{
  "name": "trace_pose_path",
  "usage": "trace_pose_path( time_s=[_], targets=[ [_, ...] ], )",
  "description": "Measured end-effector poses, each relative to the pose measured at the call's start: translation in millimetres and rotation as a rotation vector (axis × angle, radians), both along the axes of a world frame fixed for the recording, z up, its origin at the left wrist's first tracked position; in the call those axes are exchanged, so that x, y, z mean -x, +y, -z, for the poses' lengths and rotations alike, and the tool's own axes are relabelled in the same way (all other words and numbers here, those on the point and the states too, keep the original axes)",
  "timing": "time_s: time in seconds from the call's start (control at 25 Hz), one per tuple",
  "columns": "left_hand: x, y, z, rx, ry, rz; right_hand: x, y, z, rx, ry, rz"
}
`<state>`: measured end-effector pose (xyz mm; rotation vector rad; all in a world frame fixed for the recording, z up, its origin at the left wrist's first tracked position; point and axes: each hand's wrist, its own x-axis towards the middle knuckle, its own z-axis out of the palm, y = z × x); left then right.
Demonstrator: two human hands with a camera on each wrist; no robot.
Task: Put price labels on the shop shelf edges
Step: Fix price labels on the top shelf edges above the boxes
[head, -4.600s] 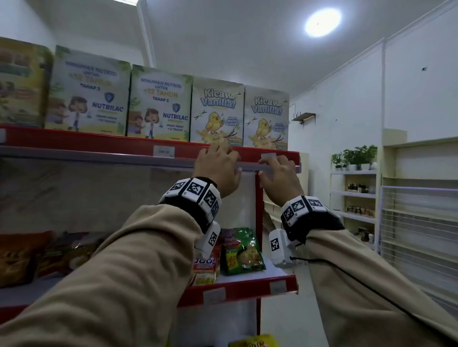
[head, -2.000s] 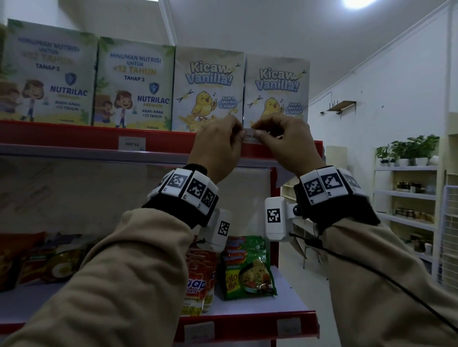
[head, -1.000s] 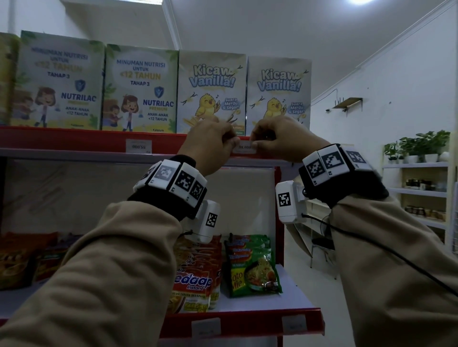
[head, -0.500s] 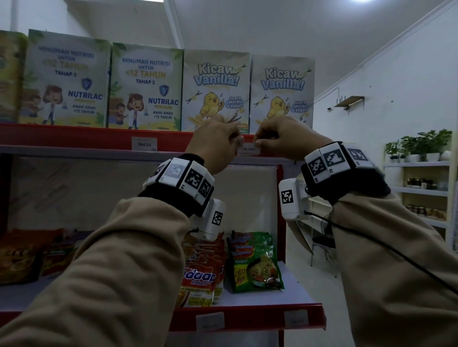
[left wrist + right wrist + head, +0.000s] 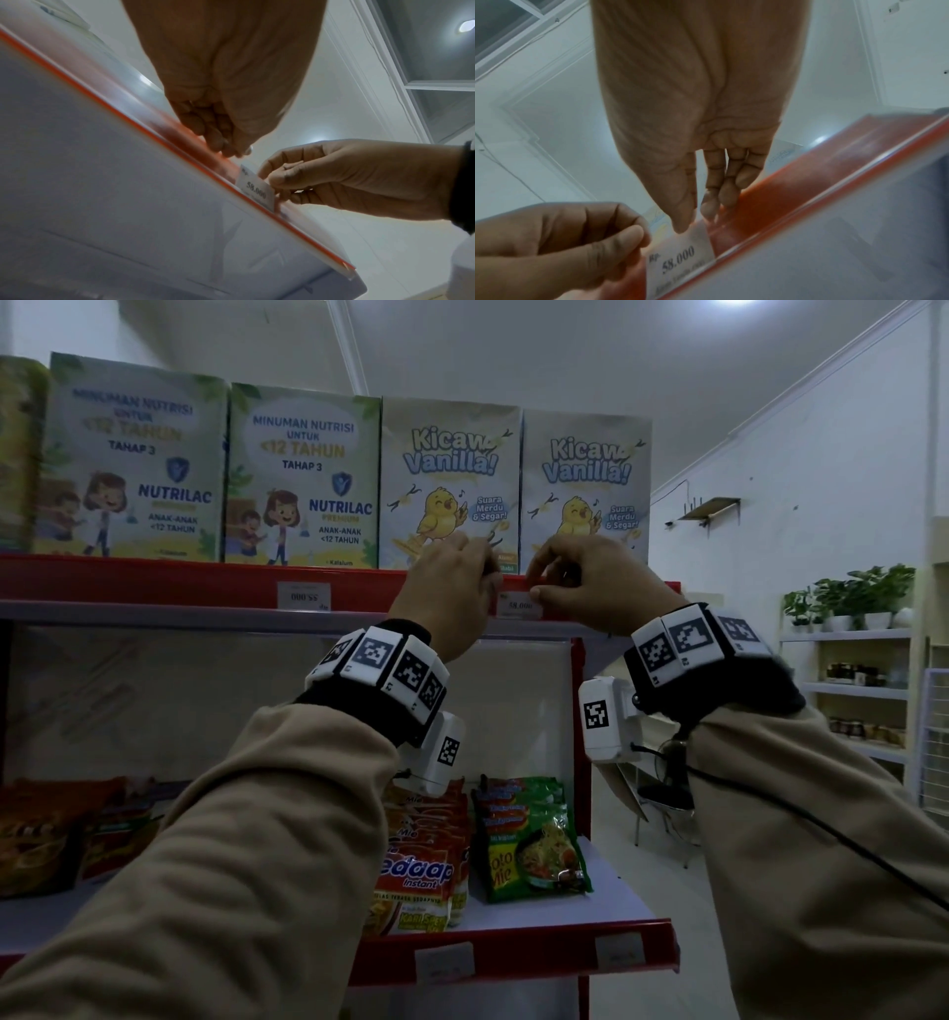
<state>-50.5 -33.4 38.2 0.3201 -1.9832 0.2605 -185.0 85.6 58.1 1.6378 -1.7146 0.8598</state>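
**A:** Item one, the price label (image 5: 519,606). Where is it?

**B:** Centre of the frame, on the red shelf edge (image 5: 154,588) of the top shelf, below the gap between the two vanilla boxes (image 5: 449,485). It reads 58.000, the right way up. Its lower edge sits in the clear strip along the front.

**A:** Change since the last check?

**B:** Two seconds ago both hands held it up in front of the boxes, above the edge. It has since come down onto the edge. Judged: seated or nearly so, with pressing flat and letting go left to do.

**A:** Item two, the right hand (image 5: 590,588).

**B:** Right of the label. Grip closed on it: the thumb tip lies on the label's upper right corner, with the other fingers against the red edge beside it.

**A:** Item three, the left hand (image 5: 452,595).

**B:** Just left of the label, fingers curled and bunched at the edge. Whether that grip pinches the label or only touches the strip, I cannot tell.

**A:** Other stock?

**B:** An older label (image 5: 303,597) further left on the same edge, printed upside down. Two blank-looking labels (image 5: 444,963) on the lower shelf edge, under the noodle packets (image 5: 529,845).
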Motion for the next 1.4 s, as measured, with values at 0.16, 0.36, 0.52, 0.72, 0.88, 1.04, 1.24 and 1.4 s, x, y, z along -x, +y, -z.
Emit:
trace_pose_path(
  time_s=[0.16, 0.36, 0.52, 0.72, 0.88, 1.04, 1.24, 1.4],
  targets=[
    [-5.9, -6.9, 4.3, 0.053, -0.002, -0.008, -9.2, -9.0, 7.9, 0.053, 0.081, 0.095],
    [-35.1, -24.3, 12.2, 0.142, 0.023, -0.198, -40.5, -31.4, 6.9, 0.078, 0.153, 0.162],
    [-73.3, -45.4, 16.2, 0.144, 0.035, -0.263, -72.0, -59.2, 10.0, 0.096, 0.11, 0.099],
    [-125.1, -70.9, 23.8, 0.095, 0.059, -0.403, -116.8, -96.0, 15.5, 0.157, 0.133, 0.073],
    [-144.9, -77.9, 28.8, 0.117, 0.052, -0.411, -135.0, -116.6, 22.2, 0.229, 0.106, 0.084],
    [-149.3, -80.1, 23.4, 0.097, 0.072, -0.422, -137.7, -123.2, 20.9, 0.206, 0.133, 0.111],
    [-153.3, -82.6, 16.4, 0.064, 0.014, -0.415, -144.2, -122.8, 10.2, 0.141, 0.171, -0.005],
    [-157.9, -82.9, 15.1, 0.051, -0.018, -0.446, -158.1, -127.5, 13.0, 0.142, 0.208, -0.028]
  ],
)
